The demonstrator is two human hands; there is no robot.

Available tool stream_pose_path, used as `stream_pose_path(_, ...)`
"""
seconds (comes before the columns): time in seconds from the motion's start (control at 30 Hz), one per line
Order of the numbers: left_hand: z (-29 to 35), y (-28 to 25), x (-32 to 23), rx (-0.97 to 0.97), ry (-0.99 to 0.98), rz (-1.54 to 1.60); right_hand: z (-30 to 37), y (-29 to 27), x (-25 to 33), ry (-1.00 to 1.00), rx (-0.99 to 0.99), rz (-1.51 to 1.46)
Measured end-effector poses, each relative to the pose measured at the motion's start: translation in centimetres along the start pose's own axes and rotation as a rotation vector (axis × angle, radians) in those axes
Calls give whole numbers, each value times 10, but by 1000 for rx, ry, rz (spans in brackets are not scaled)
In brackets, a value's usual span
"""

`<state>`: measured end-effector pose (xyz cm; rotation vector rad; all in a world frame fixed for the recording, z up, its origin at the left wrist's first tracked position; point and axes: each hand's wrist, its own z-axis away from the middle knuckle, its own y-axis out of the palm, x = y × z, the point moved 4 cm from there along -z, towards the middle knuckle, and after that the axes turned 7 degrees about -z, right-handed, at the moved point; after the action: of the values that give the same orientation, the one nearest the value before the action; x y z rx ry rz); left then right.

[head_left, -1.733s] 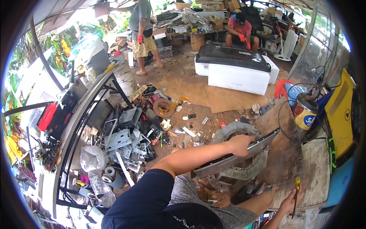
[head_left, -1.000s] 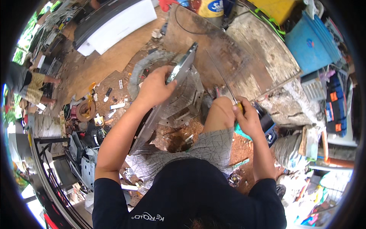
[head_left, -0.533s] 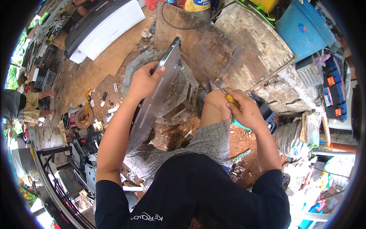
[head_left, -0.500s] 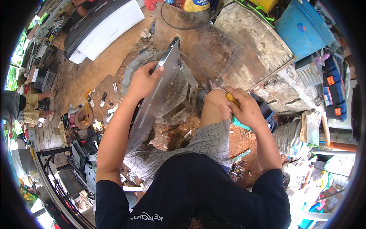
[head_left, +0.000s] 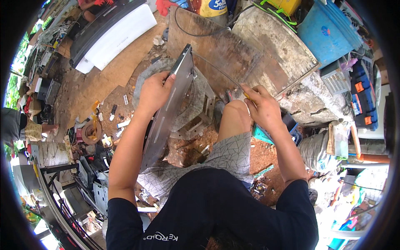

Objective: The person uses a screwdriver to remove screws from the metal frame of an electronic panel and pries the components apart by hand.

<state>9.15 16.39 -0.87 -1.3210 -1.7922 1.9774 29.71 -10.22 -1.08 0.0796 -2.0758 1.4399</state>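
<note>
**Screwdriver [head_left: 248, 96] pointed at a tilted panel [head_left: 173, 106]**

The panel's near end lay by patterned shorts [head_left: 229, 152], its length slanting over a round concrete block [head_left: 145, 76]. The left hand [head_left: 155, 91] pinched its upper long edge; the right hand [head_left: 265, 106] wrapped the screwdriver, aimed at the panel's far corner, contact unclear. Beyond the block's edge lay a brown board [head_left: 221, 41]; farther left, a white unit [head_left: 121, 37].

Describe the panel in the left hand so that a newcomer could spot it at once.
Start from the ring-topped grey stand on the ground, mid-picture. Slanting across the view of it is a long, flat grey panel, one long edge gripped by the left hand. Unlike the thick, round stand, it is thin and straight-sided.
</note>
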Motion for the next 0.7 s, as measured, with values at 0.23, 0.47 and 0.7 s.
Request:
stream_pose_path(0.23,2,-2,-9,-71,64,-69,-9,6,3,-51,-25,39)
stream_pose_path(0.47,4,-2,-15,-101,122,-141,-15,-2,3,-66,23,104)
stream_pose_path(0.7,1,-3,-13,-76,139,-196,-27,-6,19,-59,31,247)
